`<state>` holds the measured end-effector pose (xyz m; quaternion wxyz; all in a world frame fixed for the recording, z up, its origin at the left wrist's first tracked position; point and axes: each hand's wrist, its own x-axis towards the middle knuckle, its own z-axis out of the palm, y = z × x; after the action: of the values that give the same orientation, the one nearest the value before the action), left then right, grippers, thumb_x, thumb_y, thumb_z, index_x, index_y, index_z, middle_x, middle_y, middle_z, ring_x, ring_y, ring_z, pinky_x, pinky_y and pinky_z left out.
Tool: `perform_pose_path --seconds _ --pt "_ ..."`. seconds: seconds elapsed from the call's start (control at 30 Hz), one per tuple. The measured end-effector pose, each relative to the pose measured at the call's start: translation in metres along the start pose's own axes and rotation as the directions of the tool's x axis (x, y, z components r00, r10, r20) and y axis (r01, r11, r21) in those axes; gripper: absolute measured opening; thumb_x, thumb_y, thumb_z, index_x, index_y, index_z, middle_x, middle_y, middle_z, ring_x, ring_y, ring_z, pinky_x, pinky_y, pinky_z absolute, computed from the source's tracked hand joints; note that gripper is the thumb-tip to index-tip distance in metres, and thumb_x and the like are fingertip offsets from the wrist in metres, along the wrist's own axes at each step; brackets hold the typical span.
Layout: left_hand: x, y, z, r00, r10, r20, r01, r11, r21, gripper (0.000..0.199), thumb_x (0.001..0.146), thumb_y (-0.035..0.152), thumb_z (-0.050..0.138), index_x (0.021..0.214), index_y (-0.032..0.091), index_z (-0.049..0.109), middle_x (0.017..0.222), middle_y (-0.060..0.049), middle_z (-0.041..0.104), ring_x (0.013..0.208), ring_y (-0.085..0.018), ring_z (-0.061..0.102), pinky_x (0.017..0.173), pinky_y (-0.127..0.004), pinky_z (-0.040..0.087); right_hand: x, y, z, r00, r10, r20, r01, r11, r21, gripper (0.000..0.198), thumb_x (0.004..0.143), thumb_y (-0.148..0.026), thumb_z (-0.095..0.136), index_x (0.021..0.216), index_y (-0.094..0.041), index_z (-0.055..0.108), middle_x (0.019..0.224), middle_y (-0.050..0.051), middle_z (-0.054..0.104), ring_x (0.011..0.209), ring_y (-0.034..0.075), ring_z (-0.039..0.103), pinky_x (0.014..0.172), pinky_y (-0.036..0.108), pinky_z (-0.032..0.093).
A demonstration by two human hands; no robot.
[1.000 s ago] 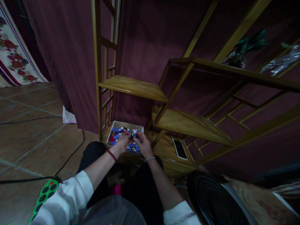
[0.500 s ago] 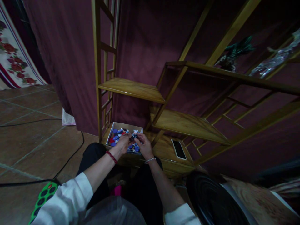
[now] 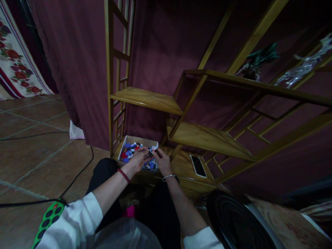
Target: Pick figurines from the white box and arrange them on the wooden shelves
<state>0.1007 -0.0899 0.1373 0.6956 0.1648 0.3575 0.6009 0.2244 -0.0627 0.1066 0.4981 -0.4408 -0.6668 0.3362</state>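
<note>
Between my two hands is a small dark figurine with a whitish top (image 3: 154,148), held just above an open cardboard box (image 3: 146,141). My left hand (image 3: 138,159) is closed on its left side, the fingers pinching it. From the right, my right hand (image 3: 163,162) grips it with thumb and fingertips. Much of the figurine is hidden by my fingers. Inside the box lie several small blue, red and white pieces (image 3: 127,152), too small to tell apart. The box rests on the low wooden shelf, against its left end.
A phone (image 3: 197,166) lies on the low shelf to the right. Wooden shelf boards (image 3: 146,100) and posts rise in front of me. A green power strip (image 3: 49,219) with a black cable is on the floor at left. A round black object (image 3: 233,218) stands at right.
The figurine has tilted to the right between my hands, and my fingers now cover more of it. My right hand has shifted slightly right.
</note>
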Motion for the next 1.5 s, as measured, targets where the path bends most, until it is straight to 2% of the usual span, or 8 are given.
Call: perform_pose_path --seconds 0.2,0.33,0.63,0.83,1.13,1.5 --pt "-0.003 -0.001 0.004 0.999 0.041 0.025 -0.041 0.999 -0.013 0.01 0.076 0.003 0.054 0.079 0.012 0.054 0.071 -0.004 0.064 0.068 -0.013 0.063 0.079 -0.038 0.052 0.001 -0.011 -0.006 0.995 -0.087 -0.039 0.081 0.987 -0.141 0.023 0.075 -0.039 0.054 0.081 -0.02 0.065 0.082 0.001 0.065 0.081 0.017 0.06 0.077 0.028 0.046" --pt "-0.004 -0.002 0.006 0.999 0.036 0.027 -0.035 0.999 -0.024 0.012 0.077 0.001 0.051 0.079 0.012 0.054 0.071 -0.004 0.064 0.069 -0.013 0.062 0.079 -0.038 0.052 0.0 -0.017 -0.009 0.992 -0.115 -0.045 0.105 0.979 -0.175 0.021 0.076 -0.037 0.053 0.083 -0.021 0.065 0.084 0.003 0.065 0.082 0.017 0.06 0.077 0.028 0.045" --pt "-0.003 0.0 0.007 0.991 0.03 0.133 -0.035 0.999 0.036 0.009 0.078 0.005 0.051 0.076 0.01 0.057 0.073 -0.006 0.064 0.067 -0.014 0.063 0.075 -0.039 0.053 0.002 -0.025 -0.021 0.989 -0.15 0.013 0.151 0.982 -0.113 0.021 0.075 -0.035 0.058 0.087 -0.021 0.066 0.088 0.003 0.066 0.084 0.017 0.06 0.078 0.028 0.046" --pt "-0.008 0.002 0.013 0.987 0.032 0.159 -0.041 0.998 0.051 0.01 0.078 0.004 0.049 0.079 0.01 0.058 0.075 -0.006 0.065 0.067 -0.014 0.063 0.076 -0.04 0.053 0.002 -0.02 -0.025 0.989 -0.148 -0.023 0.146 0.985 -0.093 0.022 0.074 -0.036 0.059 0.089 -0.021 0.066 0.089 0.003 0.066 0.085 0.017 0.06 0.079 0.029 0.046" --pt "-0.012 0.001 0.02 0.988 0.022 0.151 -0.028 0.999 0.042 0.01 0.079 0.005 0.05 0.078 0.011 0.058 0.076 -0.006 0.065 0.07 -0.013 0.063 0.076 -0.036 0.053 -0.003 -0.031 -0.028 0.992 -0.109 -0.058 0.103 0.99 -0.1 0.02 0.075 -0.034 0.058 0.086 -0.021 0.067 0.089 0.003 0.067 0.084 0.018 0.061 0.079 0.029 0.046" --pt "-0.012 -0.004 0.017 0.99 0.076 0.117 -0.086 0.993 0.081 0.012 0.079 0.004 0.048 0.076 0.013 0.055 0.075 -0.004 0.064 0.067 -0.012 0.063 0.073 -0.035 0.054 -0.006 -0.02 -0.024 0.991 -0.125 -0.038 0.12 0.987 -0.111 0.022 0.078 -0.031 0.053 0.092 -0.022 0.067 0.094 0.004 0.068 0.088 0.019 0.061 0.082 0.032 0.046"
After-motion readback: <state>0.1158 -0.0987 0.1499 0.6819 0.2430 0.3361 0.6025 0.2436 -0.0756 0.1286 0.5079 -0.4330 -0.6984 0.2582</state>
